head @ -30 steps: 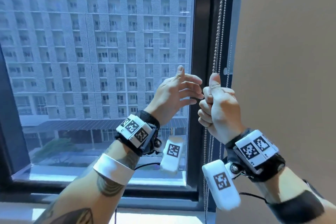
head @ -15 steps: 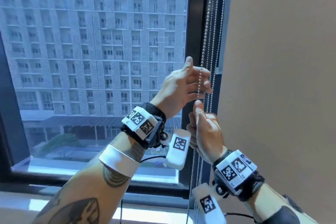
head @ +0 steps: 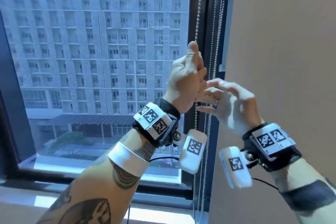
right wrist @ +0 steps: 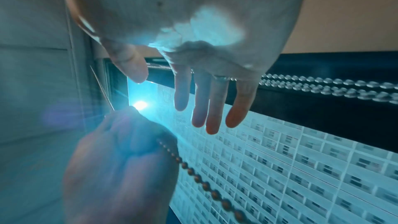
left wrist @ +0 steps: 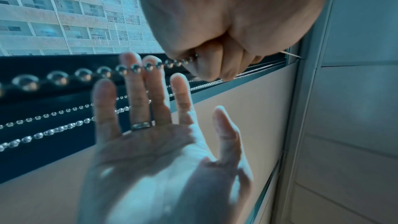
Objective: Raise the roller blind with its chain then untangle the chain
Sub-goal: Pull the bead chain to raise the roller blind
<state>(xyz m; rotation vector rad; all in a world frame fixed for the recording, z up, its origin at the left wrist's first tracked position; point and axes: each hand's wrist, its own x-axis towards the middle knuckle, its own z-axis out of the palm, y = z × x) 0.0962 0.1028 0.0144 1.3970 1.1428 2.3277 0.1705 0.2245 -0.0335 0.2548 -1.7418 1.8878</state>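
Note:
A silver bead chain [head: 199, 5] hangs in front of the dark window frame. My left hand [head: 189, 76] grips one strand in a fist with the thumb up; the beads run out under the curled fingers [left wrist: 211, 64], and the strand [left wrist: 103, 72] hangs taut below. My right hand [head: 227, 100] is just right of the fist, blurred, fingers straight and spread, holding nothing. In the right wrist view its fingers [right wrist: 204, 105] hover beside the left fist [right wrist: 120, 168] and the chain [right wrist: 204, 185]. Further strands [head: 218, 23] hang against the frame. No roller blind shows in the head view.
The dark frame post [head: 209, 51] stands between the glass and a beige wall [head: 281, 42] on the right. A pale window sill [head: 163, 212] runs below. The loose strands [head: 203, 178] hang down past the sill, close together.
The right hand, which gripped the chain a second ago, has let go and opened. The left hand, open before, has closed round the strand higher up.

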